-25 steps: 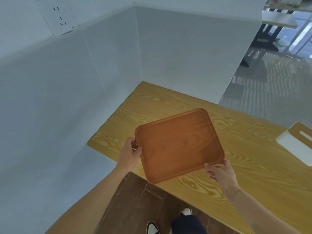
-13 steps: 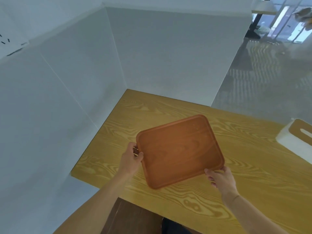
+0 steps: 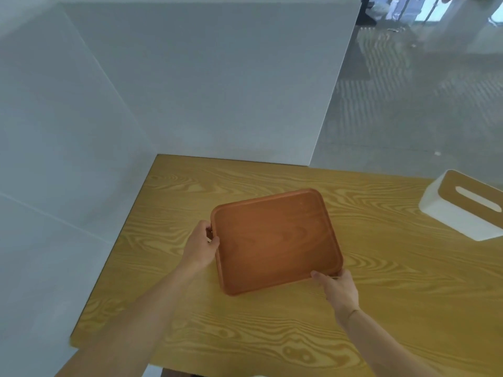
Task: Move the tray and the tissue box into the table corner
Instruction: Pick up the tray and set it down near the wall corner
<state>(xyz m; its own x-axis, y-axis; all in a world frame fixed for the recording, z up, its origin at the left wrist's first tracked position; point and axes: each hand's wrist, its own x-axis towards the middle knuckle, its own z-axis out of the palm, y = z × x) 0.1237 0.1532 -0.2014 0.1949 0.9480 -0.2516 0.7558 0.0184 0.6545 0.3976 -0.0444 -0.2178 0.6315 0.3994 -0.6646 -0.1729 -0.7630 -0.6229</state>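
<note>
A brown wooden tray [image 3: 275,240] with rounded corners is in the middle of the view, over the yellow wood-grain table [image 3: 394,308]. My left hand [image 3: 201,246] grips its left rim. My right hand [image 3: 337,288] grips its near right corner. Whether the tray touches the table I cannot tell. A white tissue box [image 3: 462,205] with a wooden lid and a slot lies on the table at the far right, apart from both hands. The table corner [image 3: 168,170] lies beyond the tray to the left, where two white walls meet.
White partition walls [image 3: 190,91] close off the table on the left and at the back. Behind the back right of the table stands a glass pane [image 3: 422,104] showing a room beyond. The near table edge [image 3: 114,349] runs at the bottom left.
The tray, held in both hands, has moved farther in over the table, away from the near edge. The view has shifted forward, so the floor and shoes are out of sight.
</note>
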